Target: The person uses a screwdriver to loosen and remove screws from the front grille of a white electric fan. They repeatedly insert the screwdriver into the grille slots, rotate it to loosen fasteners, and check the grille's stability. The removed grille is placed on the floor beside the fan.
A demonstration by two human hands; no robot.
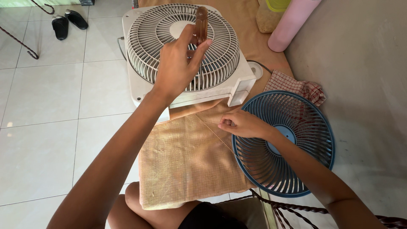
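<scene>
A white box fan (144, 91) lies flat on the floor, grille up, partly on a tan cloth (182, 161). My left hand (176, 65) grips a screwdriver with a brown translucent handle (200, 23), held upright over the fan's white grille (220, 63) near its hub. My right hand (241, 124) rests as a closed fist on the cloth, at the left rim of a detached blue round fan grille (296, 169). Whether the fist holds something small is hidden.
A red-checked rag (296, 87) lies behind the blue grille. A pink bottle (292, 23) and a jar with a yellow lid (269, 15) stand at the back by the grey wall. Black sandals (68, 23) sit far left on white tiles. My knee (140, 208) is below.
</scene>
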